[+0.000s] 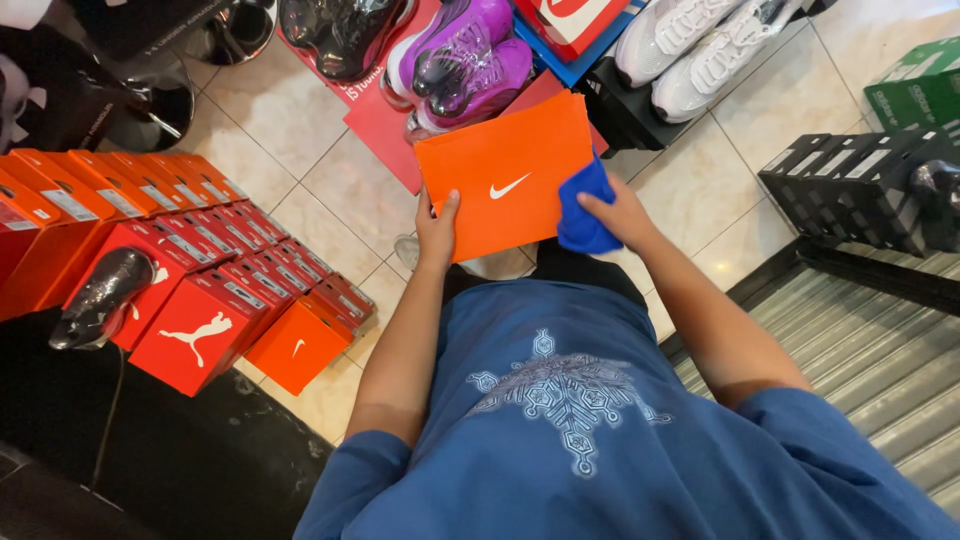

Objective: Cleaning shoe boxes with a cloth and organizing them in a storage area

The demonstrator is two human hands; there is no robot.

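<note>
Below me is a pale tiled floor (330, 190) crowded with shoe stock, and over it I hold an orange box lid (505, 170) flat in front of my chest, my left hand (436, 235) clamped on its lower left edge with the thumb on top. My right hand (620, 215) has its grip closed on a blue cloth (585, 215) pressed to the lid's right edge. Beyond the lid sit purple shoes (465, 55) and white shoes (700, 45), with rows of red and orange boxes (210, 270) to the left and black boxes (850, 175) to the right.
</note>
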